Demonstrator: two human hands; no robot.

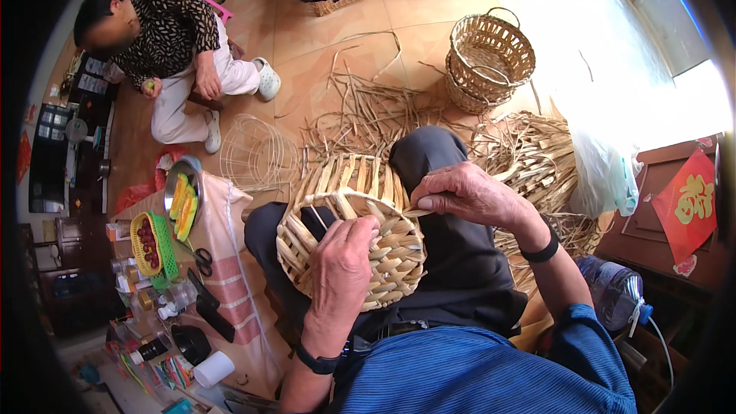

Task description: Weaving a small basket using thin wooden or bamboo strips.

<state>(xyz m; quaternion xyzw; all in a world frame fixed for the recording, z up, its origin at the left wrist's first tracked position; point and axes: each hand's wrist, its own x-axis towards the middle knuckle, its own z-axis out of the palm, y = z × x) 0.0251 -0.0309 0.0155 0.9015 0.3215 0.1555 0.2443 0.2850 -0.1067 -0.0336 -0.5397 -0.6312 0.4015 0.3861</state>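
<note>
A partly woven basket point(396, 267) of pale, flat plant strips rests tilted on my lap, with a wire-like frame partly covered by the strips. My left hand point(343, 257) lies over its near side, fingers curled down onto the woven edge. At the basket's right side my right hand point(466, 195) pinches a pale strip point(414, 213) between thumb and fingers. The strip runs from the weave into that pinch. The fingertips of my left hand are partly hidden against the basket.
Dry strips point(529, 157) lie heaped on the floor ahead and right. Stacked handled baskets point(491, 57) stand beyond, and a bare wire frame point(257, 155) sits left. A cloth-covered table point(249, 291) holds scissors point(202, 262), fruit and bottles. Another person point(172, 38) sits at far left.
</note>
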